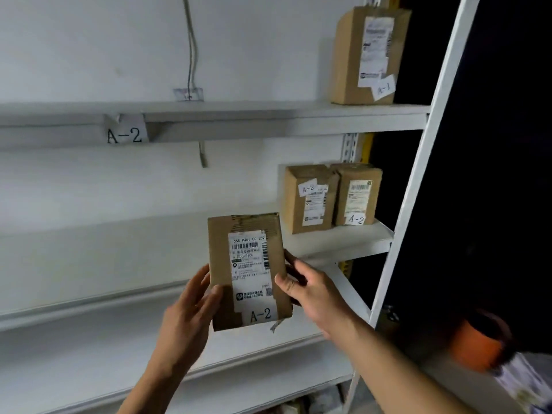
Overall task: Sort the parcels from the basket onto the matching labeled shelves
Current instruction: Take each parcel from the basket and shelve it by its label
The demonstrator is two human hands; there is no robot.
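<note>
Three boxes already on shelves. One box marked A-1 stands on top shelf, up and right of A-2 tag. Two boxes marked A-2 stand side by side, touching, on shelf below tag, far right.

Fourth box, marked A-2, not on shelf yet. Held upright in air, below tag, a bit right. Left hand presses its left edge, fingers mostly straight. Right hand grips its right edge, thumb on front.

Next, likely: put it beside other A-2 boxes. Basket not seen, so cannot tell how many left.
</note>
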